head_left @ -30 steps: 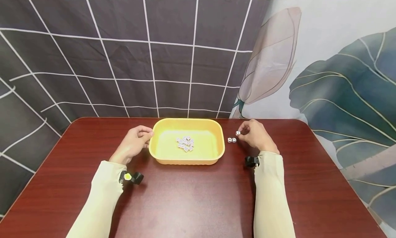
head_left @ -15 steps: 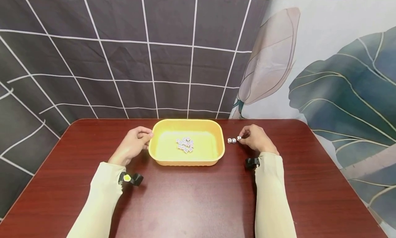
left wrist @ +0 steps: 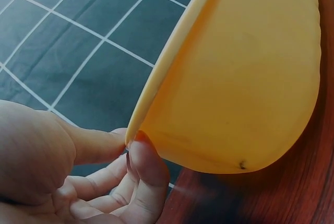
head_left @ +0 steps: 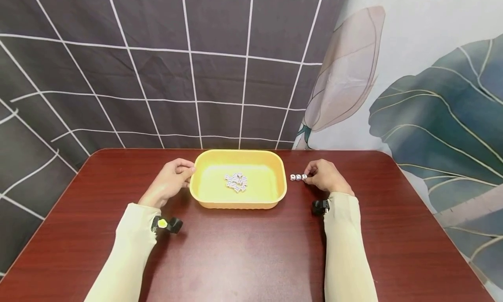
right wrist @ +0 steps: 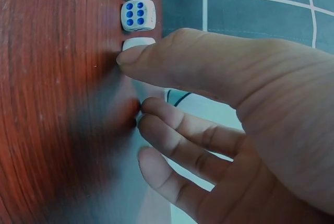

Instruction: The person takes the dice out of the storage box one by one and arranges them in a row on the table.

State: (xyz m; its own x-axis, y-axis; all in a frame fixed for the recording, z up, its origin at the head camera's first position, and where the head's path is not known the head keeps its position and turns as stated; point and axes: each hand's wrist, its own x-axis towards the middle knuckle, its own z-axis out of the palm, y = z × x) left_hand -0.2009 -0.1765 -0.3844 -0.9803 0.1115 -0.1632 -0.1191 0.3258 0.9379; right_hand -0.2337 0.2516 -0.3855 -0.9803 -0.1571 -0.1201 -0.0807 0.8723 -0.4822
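Note:
My left hand [head_left: 170, 180] pinches the rim of a yellow plastic tub [head_left: 235, 205] at its left end. In the left wrist view, thumb and fingers [left wrist: 148, 177] meet on either side of that rim. A pile of small white dice [head_left: 236, 182] lies inside the tub. To the right of the tub, two white dice [head_left: 295, 177] sit on the table, and my right hand [head_left: 327, 176] holds a third die [right wrist: 138, 42] at the end of this short row. The thumb covers most of that die in the right wrist view; the index finger is hidden.
The dark red wooden table [head_left: 243, 254] ends at a grey cloth with white grid lines [head_left: 220, 79] behind the tub. A leaf-patterned cloth [head_left: 428, 118] hangs at the right. Each wrist wears a small black camera [head_left: 320, 207].
My right hand has brought the third die down and slightly rightward, into line with the two others on the table. The left hand stays on the tub's rim.

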